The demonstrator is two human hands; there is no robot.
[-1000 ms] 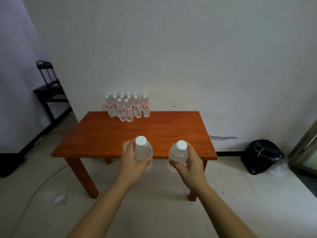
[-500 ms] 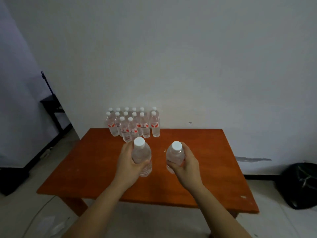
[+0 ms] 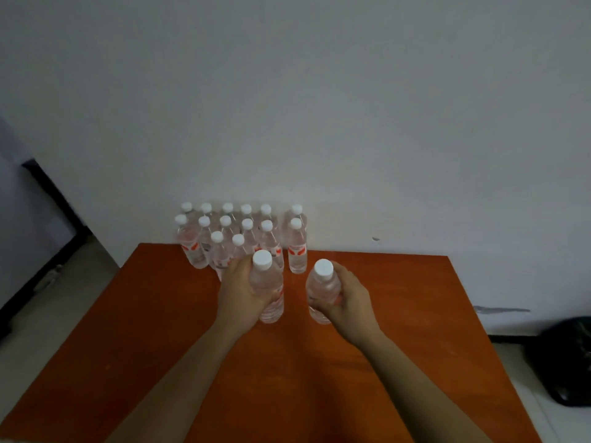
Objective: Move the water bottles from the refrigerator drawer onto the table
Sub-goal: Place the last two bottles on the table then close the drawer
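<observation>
- Gripping one bottle (image 3: 268, 294), the left hand (image 3: 240, 290) wraps it above the bench (image 3: 153, 330).
- Right hand (image 3: 350, 298) clasps a second bottle (image 3: 321, 290).
- Fourteen standing bottles (image 3: 243, 238) cluster at the bench's far edge.

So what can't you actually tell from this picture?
- Head view: whether the bottle in the left hand or the one in the right hand already rests on the table; the fingers cover their lower parts.
- The label print on the standing bottles is too small and blurred to read.
- The black bag is cut off by the right edge.
- The refrigerator drawer is out of view.
</observation>
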